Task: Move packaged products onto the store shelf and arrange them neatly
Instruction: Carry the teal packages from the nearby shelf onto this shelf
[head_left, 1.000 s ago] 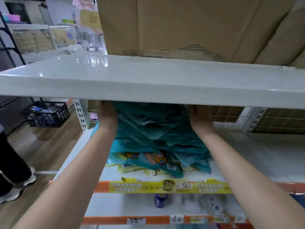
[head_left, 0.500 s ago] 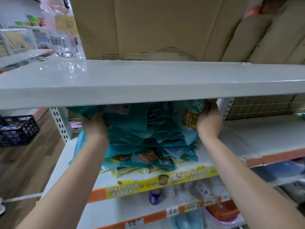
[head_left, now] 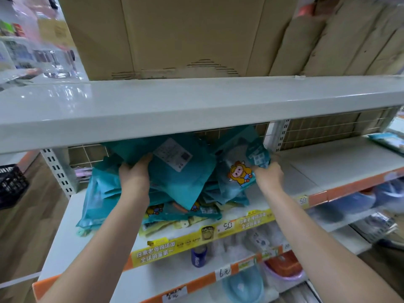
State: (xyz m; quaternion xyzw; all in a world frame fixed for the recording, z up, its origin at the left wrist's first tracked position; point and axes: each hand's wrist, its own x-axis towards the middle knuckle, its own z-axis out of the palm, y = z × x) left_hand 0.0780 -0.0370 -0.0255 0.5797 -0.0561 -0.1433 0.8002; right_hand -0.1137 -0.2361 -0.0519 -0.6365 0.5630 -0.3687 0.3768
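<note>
Two hands reach in: the left hand [head_left: 134,173] and the right hand [head_left: 270,177]. Teal packets [head_left: 181,178] lie heaped, too overlapped to count. Under the heap sit one yellow price strip [head_left: 203,235] and one blue can [head_left: 199,256]. Above it stands one cardboard box [head_left: 185,33].

The teal packets [head_left: 175,178] are glossy plastic film. The shelf [head_left: 196,110] is smooth painted metal, faintly shiny. The boxes [head_left: 185,33] are matt brown cardboard.

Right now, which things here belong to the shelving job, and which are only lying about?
Job:
- teal packets, piled untidily
- left hand and right hand, each gripping a packet
- middle shelf

Lying about:
- cardboard box above
- black crate
- blue can below
</note>
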